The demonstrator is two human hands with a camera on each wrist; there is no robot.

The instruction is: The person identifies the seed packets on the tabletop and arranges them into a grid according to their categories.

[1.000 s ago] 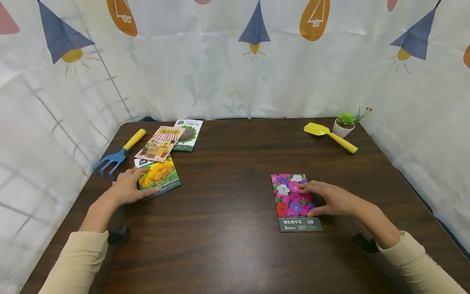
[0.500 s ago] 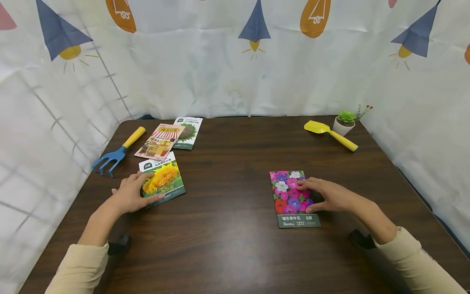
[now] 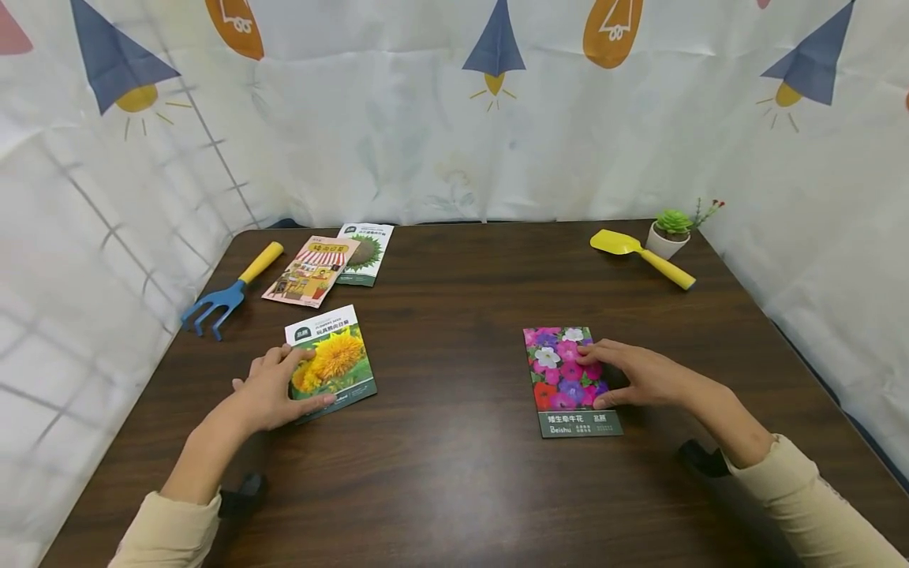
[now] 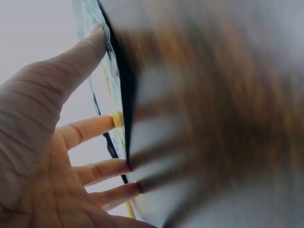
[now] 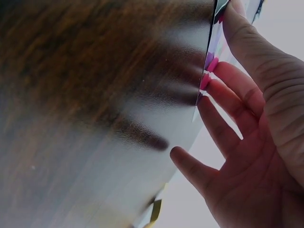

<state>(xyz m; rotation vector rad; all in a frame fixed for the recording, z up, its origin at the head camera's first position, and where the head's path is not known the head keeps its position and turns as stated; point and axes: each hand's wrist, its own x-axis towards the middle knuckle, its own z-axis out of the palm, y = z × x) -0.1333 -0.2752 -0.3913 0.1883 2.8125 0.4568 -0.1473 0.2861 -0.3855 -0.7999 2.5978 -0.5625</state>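
Nearest you, your cream sleeves (image 3: 170,525) end short of black wrist mounts (image 3: 245,493), over a dark brown wood-grain table (image 3: 454,481). Your left hand (image 3: 266,394) has its fingers spread and relaxed, fingertips and thumb resting on a flat rectangular green-and-white packet printed with yellow flowers (image 3: 337,355); you touch its left and lower parts without curling round it. Your right hand (image 3: 646,379) is likewise extended, fingertips and thumb on the right side of a flat rectangular packet printed with pink, purple, red and white flowers (image 3: 557,367), its dark green band toward you. The two packets lie well apart. Farther off at left: a hand fork with blue tines and a yellow handle (image 3: 226,297), then a pink illustrated packet (image 3: 312,272) overlapping a white-and-green packet with a round spiny plant (image 3: 368,252). At far right, a yellow trowel (image 3: 652,259) lies just in front of a small white pot (image 3: 664,243) holding a green succulent (image 3: 673,222). Behind the table hangs a white cloth with lamp prints (image 3: 454,142).
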